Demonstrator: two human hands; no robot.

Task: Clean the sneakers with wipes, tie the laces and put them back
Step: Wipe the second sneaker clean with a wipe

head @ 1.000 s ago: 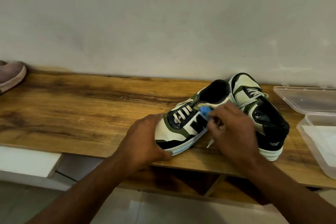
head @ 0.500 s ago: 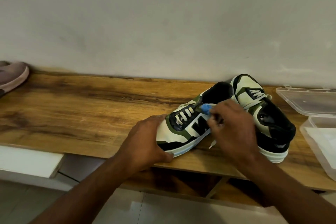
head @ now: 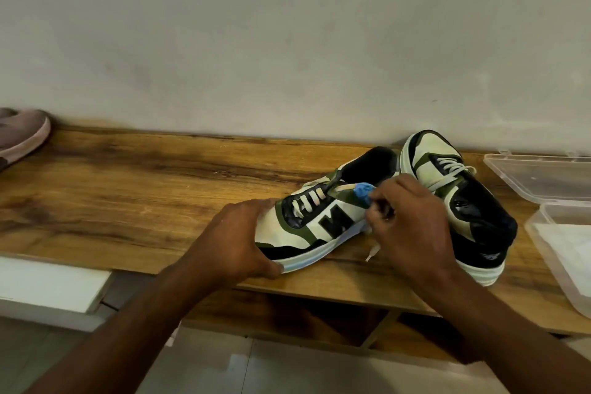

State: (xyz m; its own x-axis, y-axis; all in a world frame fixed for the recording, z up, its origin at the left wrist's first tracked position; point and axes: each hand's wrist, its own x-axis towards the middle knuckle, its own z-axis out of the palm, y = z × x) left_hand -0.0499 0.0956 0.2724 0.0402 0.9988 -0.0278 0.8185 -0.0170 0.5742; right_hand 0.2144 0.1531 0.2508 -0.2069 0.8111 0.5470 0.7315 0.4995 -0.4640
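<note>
Plain grey-white wall (head: 287, 41) fills the upper half of the frame; below it a brown wood-grain desk (head: 144, 195) runs across the middle. On the desk, right of centre, lie two cream, olive-green and black lace-up sneakers. Nearer sneaker (head: 323, 217): lying on the desk with its toe toward lower left, a black letter on its side, laces loose, one lace end (head: 372, 253) resting on the wood. Second sneaker (head: 463, 201): just beside the first at the right, toe pointing to the wall, laces crossed. Left hand (head: 236, 243): fingers curled round the toe of the nearer sneaker, thumb on the sole edge. Right hand (head: 406, 227): fingers closed, pinching a small crumpled blue wipe (head: 364, 192) against the upper side of the nearer sneaker near the lace eyelets. At the right edge stands an open clear plastic box (head: 563, 253) with white contents, its hinged lid (head: 543, 176) lying behind it. At the far left edge, a dusty pink shoe (head: 22, 137) lies on the desk, partly out of frame.
</note>
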